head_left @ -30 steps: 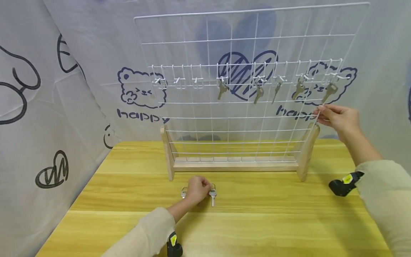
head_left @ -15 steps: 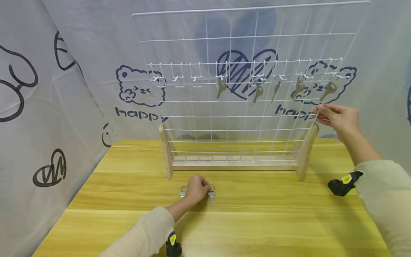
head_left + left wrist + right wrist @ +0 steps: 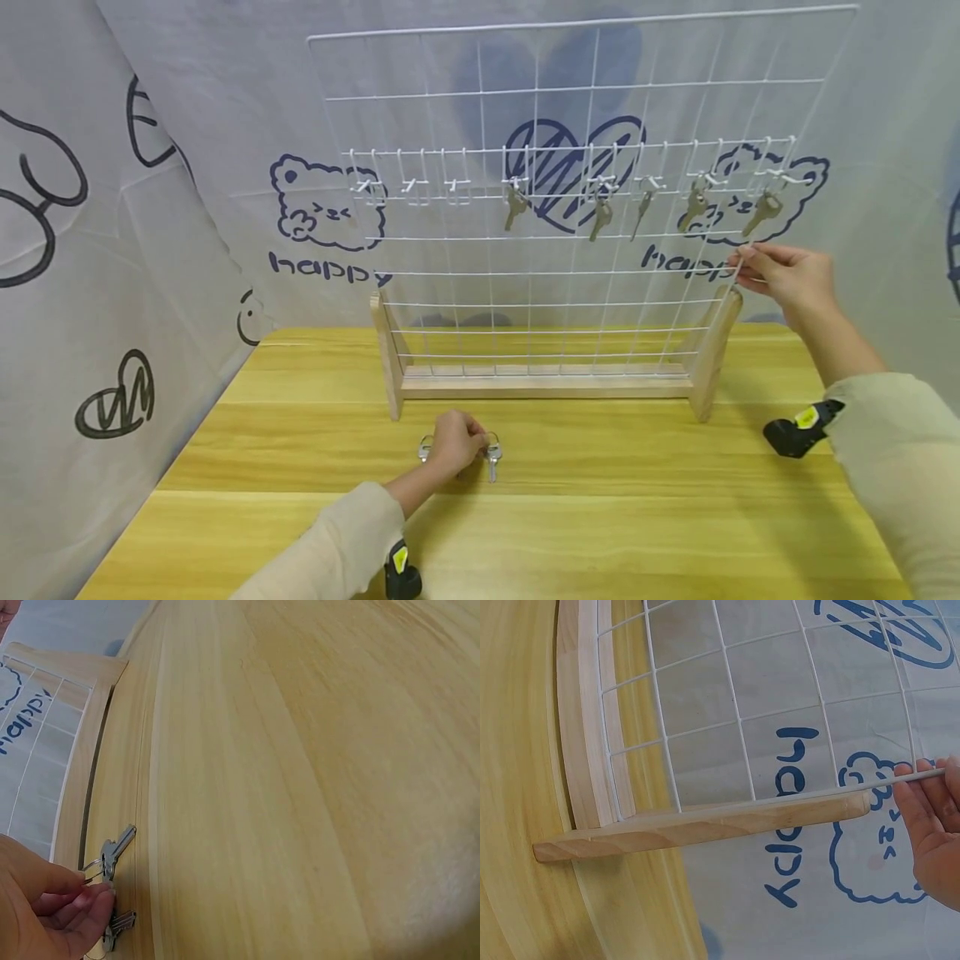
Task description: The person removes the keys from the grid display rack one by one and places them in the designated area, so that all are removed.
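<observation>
Down on the table, my left hand [image 3: 453,442] pinches the ring of a silver key [image 3: 492,458] between thumb and fingers. That key [image 3: 120,846] points away from the fingertips in the left wrist view. A second silver key [image 3: 424,450] lies on the other side of the hand, partly hidden by it. My right hand [image 3: 795,279] holds the right edge wire of a white wire grid [image 3: 581,24], just above the wooden stand [image 3: 543,388]. In the right wrist view the fingers of that hand [image 3: 934,814] are curled at the edge wire.
Several keys, one a brass-toned key [image 3: 763,214], hang from white hooks across the grid's middle and right. Further left, white hooks [image 3: 411,185] carry no keys. A printed cloth [image 3: 187,250] hangs behind and beside the wooden table [image 3: 600,533].
</observation>
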{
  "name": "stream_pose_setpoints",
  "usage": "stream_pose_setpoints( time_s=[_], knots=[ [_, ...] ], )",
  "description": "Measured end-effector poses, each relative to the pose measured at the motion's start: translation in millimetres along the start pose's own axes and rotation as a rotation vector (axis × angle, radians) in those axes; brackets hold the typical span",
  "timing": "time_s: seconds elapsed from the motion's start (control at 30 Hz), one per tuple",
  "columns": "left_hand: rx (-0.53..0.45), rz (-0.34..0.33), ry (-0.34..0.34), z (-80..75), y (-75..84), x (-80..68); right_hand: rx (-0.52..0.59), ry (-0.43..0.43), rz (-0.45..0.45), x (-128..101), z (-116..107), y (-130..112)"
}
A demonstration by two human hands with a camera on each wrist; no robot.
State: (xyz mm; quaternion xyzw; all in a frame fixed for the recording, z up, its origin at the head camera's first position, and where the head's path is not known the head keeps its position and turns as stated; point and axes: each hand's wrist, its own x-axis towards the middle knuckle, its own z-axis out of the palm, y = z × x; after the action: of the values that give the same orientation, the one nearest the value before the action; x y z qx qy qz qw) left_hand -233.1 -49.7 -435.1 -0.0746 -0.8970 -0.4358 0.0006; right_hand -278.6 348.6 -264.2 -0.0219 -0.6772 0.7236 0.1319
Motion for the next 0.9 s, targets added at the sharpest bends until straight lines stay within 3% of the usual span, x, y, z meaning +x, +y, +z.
stream_pose_setpoints(
  time_s=[0.23,0.47,0.63,0.8,0.9],
  knots=[
    [0.012,0.000,0.000,-6.6,-1.4,0.9,0.008,-0.005,-0.005,0.3,0.3,1.4],
    [-0.037,0.104,0.023,-24.3,5.0,9.5,-0.003,-0.007,-0.011,1.2,-1.2,1.3],
    [-0.091,0.146,0.022,-42.7,23.9,18.1,-0.027,-0.003,-0.009,1.7,-3.1,1.1],
    [-0.097,0.162,0.083,-63.4,46.4,25.7,-0.013,-0.005,0.002,1.7,-2.4,1.0],
    [-0.150,0.170,0.113,-76.8,61.6,29.5,0.000,-0.015,-0.002,1.8,-1.3,0.5]
  ],
)
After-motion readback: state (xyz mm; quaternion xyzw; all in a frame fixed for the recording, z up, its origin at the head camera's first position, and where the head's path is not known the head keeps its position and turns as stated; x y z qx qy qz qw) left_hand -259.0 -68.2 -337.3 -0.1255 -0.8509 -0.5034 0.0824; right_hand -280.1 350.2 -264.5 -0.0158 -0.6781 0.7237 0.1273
